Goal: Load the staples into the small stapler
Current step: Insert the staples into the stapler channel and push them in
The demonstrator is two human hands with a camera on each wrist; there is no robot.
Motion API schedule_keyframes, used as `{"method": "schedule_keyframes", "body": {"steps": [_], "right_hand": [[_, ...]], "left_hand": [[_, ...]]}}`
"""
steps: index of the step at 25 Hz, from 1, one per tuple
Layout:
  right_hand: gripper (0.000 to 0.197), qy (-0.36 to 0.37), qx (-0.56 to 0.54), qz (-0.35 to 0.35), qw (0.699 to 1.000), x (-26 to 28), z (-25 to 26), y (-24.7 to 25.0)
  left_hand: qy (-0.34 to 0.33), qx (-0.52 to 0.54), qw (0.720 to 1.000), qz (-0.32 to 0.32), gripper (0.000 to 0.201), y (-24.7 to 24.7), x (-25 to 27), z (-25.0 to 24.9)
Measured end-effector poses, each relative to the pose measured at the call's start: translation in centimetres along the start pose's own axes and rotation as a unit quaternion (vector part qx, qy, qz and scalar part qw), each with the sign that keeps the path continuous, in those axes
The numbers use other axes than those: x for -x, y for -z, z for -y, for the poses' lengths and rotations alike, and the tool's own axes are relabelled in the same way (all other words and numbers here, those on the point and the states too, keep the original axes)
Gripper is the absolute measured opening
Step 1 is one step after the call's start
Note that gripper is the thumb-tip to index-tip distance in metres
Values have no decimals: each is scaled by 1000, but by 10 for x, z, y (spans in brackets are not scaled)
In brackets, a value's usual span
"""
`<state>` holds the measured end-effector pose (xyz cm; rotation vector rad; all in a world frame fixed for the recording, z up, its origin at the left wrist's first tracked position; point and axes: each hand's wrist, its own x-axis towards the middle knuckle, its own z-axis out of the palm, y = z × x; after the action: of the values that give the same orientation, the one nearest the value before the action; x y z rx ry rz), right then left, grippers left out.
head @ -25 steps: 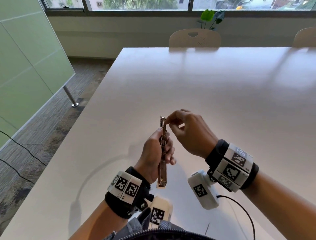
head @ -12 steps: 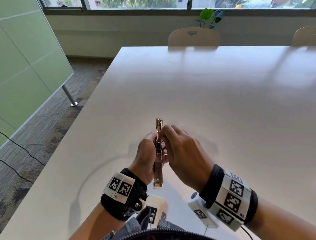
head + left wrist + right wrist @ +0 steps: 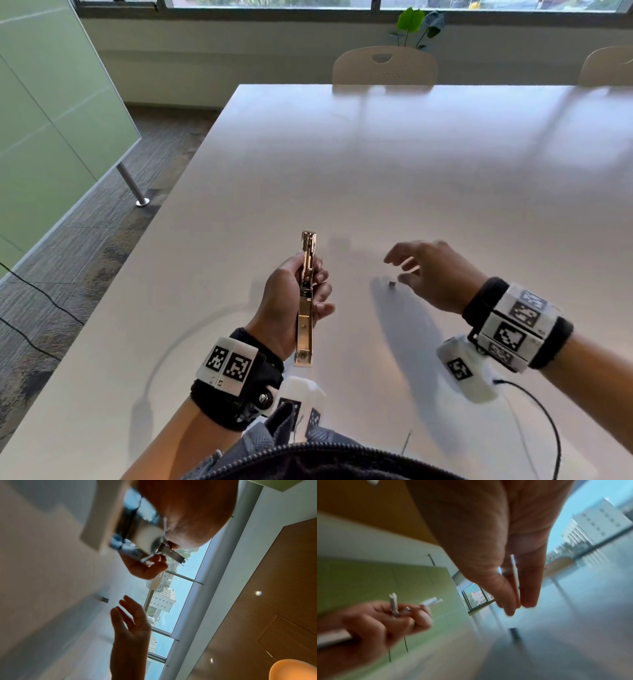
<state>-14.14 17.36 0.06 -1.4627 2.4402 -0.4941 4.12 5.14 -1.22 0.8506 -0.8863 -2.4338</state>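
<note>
A small gold stapler (image 3: 306,308) stands swung open in a long line, its length pointing away from me. My left hand (image 3: 291,294) grips it around the middle, just above the white table (image 3: 376,171). The left wrist view shows the stapler (image 3: 137,543) close up and blurred. A small dark block of staples (image 3: 392,283) lies on the table to the stapler's right. My right hand (image 3: 399,270) hovers just over that block with fingers straight and spread, apart from it. The block (image 3: 514,632) also shows below the right fingertips (image 3: 510,609) in the right wrist view.
Two beige chairs (image 3: 383,66) stand at the table's far edge, below a window with a potted plant (image 3: 416,24). A green glass partition (image 3: 51,120) and carpeted floor lie to the left. A black cable (image 3: 544,421) trails from my right wrist.
My right hand has let go of the stapler's front end and swung right, down toward the staple block. The left hand still holds the stapler, now a little lower.
</note>
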Motion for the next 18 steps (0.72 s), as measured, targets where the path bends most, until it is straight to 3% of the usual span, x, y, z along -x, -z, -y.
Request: {"method": "schedule_keyframes", "body": {"steps": [3,8,11,15,18], "right_hand": [[31,4,34,40,999,-6,-18,-10],[14,43,45,8,998,-12,-14,-24],[13,31,50,15,998,-14,-11,-25],[11,42,-68,-39,996,-11,11,-3],[9,90,-194,-61,975,-6,43,20]], "left_hand": [[12,6,1000,8,36,-1,2,0],[21,-10,999,39,45,-4,8,-4],[20,-33,998,53,48,-5,11,-7],[13,-69,995,76,51,-6,15,-7],[3,-114,990,88,53,-6,16,-4]]}}
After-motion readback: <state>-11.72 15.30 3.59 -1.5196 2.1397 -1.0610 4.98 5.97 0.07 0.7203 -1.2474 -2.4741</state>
